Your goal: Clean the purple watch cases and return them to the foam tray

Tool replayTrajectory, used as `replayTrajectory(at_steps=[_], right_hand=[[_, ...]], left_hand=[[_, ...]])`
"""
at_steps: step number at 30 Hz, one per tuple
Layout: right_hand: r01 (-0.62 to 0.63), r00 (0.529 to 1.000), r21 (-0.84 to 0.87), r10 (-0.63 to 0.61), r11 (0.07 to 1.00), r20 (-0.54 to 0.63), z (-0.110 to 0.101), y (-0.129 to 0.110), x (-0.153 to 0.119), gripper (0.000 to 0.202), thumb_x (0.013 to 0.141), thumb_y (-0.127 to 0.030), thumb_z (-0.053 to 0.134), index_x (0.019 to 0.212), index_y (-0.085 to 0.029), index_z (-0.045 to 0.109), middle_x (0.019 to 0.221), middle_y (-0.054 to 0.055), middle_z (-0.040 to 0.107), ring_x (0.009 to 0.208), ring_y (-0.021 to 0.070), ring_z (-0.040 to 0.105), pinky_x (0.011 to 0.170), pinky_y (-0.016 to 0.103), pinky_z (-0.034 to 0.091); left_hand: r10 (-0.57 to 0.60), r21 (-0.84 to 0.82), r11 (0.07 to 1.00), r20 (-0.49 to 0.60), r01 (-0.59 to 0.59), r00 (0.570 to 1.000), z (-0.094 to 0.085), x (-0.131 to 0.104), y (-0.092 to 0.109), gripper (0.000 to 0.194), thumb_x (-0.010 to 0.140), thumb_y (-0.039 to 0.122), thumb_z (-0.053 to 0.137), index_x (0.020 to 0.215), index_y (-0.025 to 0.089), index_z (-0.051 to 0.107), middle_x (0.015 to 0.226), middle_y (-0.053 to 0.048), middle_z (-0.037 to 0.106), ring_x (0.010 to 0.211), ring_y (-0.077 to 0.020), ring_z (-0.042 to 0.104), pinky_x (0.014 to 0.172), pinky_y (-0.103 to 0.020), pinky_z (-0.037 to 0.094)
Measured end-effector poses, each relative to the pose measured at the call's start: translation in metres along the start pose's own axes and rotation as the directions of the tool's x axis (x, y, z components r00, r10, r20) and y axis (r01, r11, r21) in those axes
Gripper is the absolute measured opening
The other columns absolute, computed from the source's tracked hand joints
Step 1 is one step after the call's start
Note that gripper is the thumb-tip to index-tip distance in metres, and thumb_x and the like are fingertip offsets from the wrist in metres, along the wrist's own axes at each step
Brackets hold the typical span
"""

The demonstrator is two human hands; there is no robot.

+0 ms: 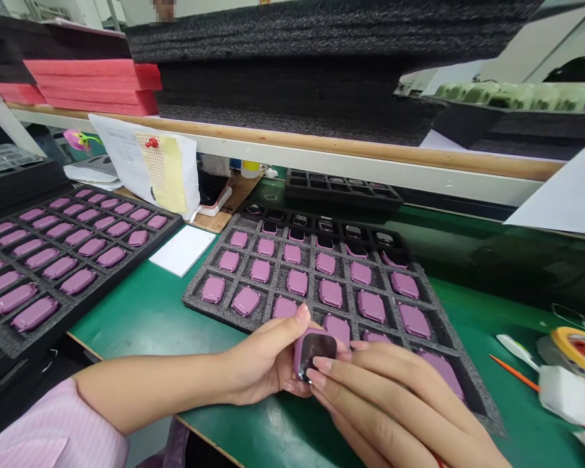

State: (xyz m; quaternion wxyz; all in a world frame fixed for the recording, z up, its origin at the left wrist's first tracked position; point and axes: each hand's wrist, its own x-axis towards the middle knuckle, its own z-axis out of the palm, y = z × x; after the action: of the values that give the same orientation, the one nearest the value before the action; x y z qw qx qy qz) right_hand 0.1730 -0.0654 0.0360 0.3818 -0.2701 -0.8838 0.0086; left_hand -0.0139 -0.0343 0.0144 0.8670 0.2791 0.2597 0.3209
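A small purple case with a dark glossy face is held between my two hands, above the near edge of a foam tray. My left hand grips it from the left, thumb on its upper edge and fingers beneath. My right hand lies over its right side, fingertips resting on the dark face. The grey foam tray has purple cases in its compartments; the far rows show dark pieces. Part of the tray is hidden behind my hands.
Another foam tray of purple cases lies left, beside a white pad. A shelf with black foam stacks crosses above. Tape rolls, an orange stick and a white block lie right.
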Motion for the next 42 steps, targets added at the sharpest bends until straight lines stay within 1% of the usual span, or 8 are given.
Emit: replayTrajectory(at_steps=[3,7,17,27,31,35,38,42], right_hand=[[-0.063,0.998,-0.015,0.063,0.998,-0.027,0.012,0.007,0.001,0.06,0.087,-0.029,0.074,0.143,-0.028,0.052,0.086,0.002,0.074,0.073,0.0203,0.067,0.067,0.036,0.057],[-0.246,0.969,0.14,0.246,0.959,0.017,0.023,0.006,0.001,0.049,0.09,-0.037,0.07,0.135,-0.025,0.053,0.077,0.0,0.06,0.068,0.0162,0.06,0.057,0.028,0.055],[-0.207,0.978,0.126,0.21,0.97,-0.007,0.015,0.013,0.007,0.042,0.089,-0.034,0.071,0.125,-0.023,0.054,0.1,0.008,0.072,0.092,0.0215,0.068,0.077,0.034,0.059],[-0.129,0.992,0.099,0.129,0.987,0.002,0.016,0.013,0.008,0.047,0.09,-0.028,0.069,0.133,-0.021,0.053,0.107,0.01,0.07,0.1,0.022,0.066,0.083,0.034,0.056],[-0.236,0.971,0.055,0.237,0.97,-0.014,0.017,0.041,0.018,0.036,0.085,-0.032,0.07,0.12,-0.023,0.062,0.105,0.006,0.073,0.093,0.0219,0.07,0.083,0.036,0.057],[-0.533,0.839,0.004,0.528,0.846,0.13,0.045,0.091,0.047,0.037,0.086,-0.043,0.068,0.114,-0.019,0.068,0.102,0.007,0.075,0.088,0.0217,0.072,0.081,0.037,0.059],[-0.53,0.821,-0.058,0.529,0.846,0.213,0.082,0.121,0.083,0.034,0.086,-0.039,0.073,0.11,-0.016,0.069,0.096,0.005,0.073,0.086,0.0193,0.07,0.082,0.038,0.058],[-0.497,0.818,-0.144,0.517,0.856,0.252,0.134,0.137,0.137,0.031,0.097,-0.038,0.062,0.119,-0.017,0.063,0.121,0.008,0.066,0.104,0.0204,0.066,0.09,0.043,0.057]], left_hand=[[0.075,0.089,0.993,0.011,-0.076,0.997,-0.003,0.002,-0.005,0.059,0.078,0.073,0.065,0.079,0.014,0.061,0.058,0.004,0.049,0.042,-0.0046,0.035,0.037,-0.021,0.018],[0.122,0.189,0.975,-0.001,-0.119,0.993,-0.004,0.002,-0.009,0.056,0.079,0.07,0.067,0.08,0.014,0.061,0.066,0.003,0.055,0.04,-0.0026,0.036,0.037,-0.02,0.019],[0.033,0.018,0.999,-0.038,-0.032,0.999,0.001,0.0,-0.001,0.054,0.08,0.068,0.065,0.087,0.015,0.064,0.071,-0.003,0.07,0.039,-0.0057,0.048,0.034,-0.02,0.017],[0.034,0.046,0.998,-0.061,-0.031,0.998,0.002,0.002,-0.003,0.062,0.076,0.076,0.063,0.08,0.014,0.06,0.067,0.0,0.063,0.038,-0.0038,0.041,0.036,-0.02,0.016],[0.045,0.01,0.999,-0.236,-0.043,0.971,0.002,0.003,-0.005,0.059,0.077,0.073,0.065,0.08,0.016,0.054,0.068,0.0,0.063,0.042,-0.0034,0.039,0.042,-0.019,0.018],[-0.004,0.011,1.0,-0.289,0.008,0.957,0.004,0.0,-0.004,0.059,0.071,0.072,0.07,0.079,0.017,0.051,0.077,-0.003,0.068,0.043,-0.0023,0.039,0.043,-0.019,0.02],[0.009,0.193,0.981,-0.208,0.032,0.978,0.005,-0.001,-0.007,0.063,0.071,0.079,0.062,0.075,0.017,0.051,0.075,-0.004,0.068,0.041,-0.0035,0.04,0.042,-0.021,0.023],[0.033,0.394,0.919,-0.131,0.021,0.991,-0.001,0.007,-0.018,0.066,0.071,0.084,0.051,0.073,0.019,0.048,0.074,-0.003,0.066,0.041,-0.0047,0.042,0.04,-0.022,0.028]])
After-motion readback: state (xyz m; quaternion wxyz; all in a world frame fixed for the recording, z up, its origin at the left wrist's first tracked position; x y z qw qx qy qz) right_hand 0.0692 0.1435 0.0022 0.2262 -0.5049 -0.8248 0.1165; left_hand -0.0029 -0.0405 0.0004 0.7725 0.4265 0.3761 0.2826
